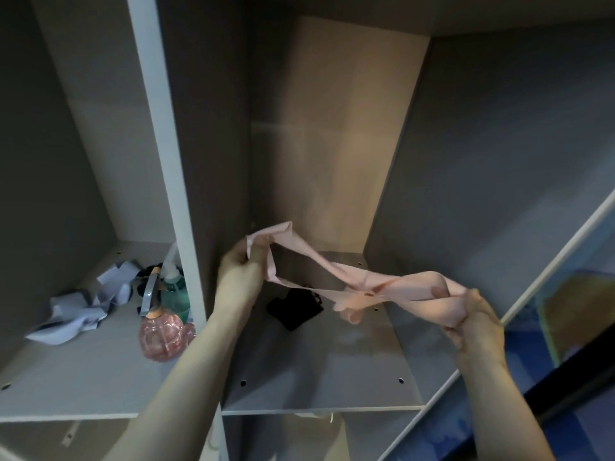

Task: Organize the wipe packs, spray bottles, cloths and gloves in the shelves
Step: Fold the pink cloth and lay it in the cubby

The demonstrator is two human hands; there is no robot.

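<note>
Both of your hands pinch the same pink glove [362,287], stretched between them above the middle shelf compartment. Your left hand [239,277] closes thumb against fingers on the cuff end, up near the grey divider panel [213,161]. Your right hand [472,314] grips the other end, its fingers curled tight around bunched material, lower and farther right. Between them the glove sags and twists, its finger parts dangling just above the shelf board [316,377] without touching it.

Beneath the glove, a small black item [294,309] lies on that board toward the back; you cannot tell what it is. In the left compartment, a pink spray bottle [159,331] stands close against the divider, with a green bottle [174,294] just behind it. Crumpled pale blue cloths [83,311] lie to their left on the same shelf.
</note>
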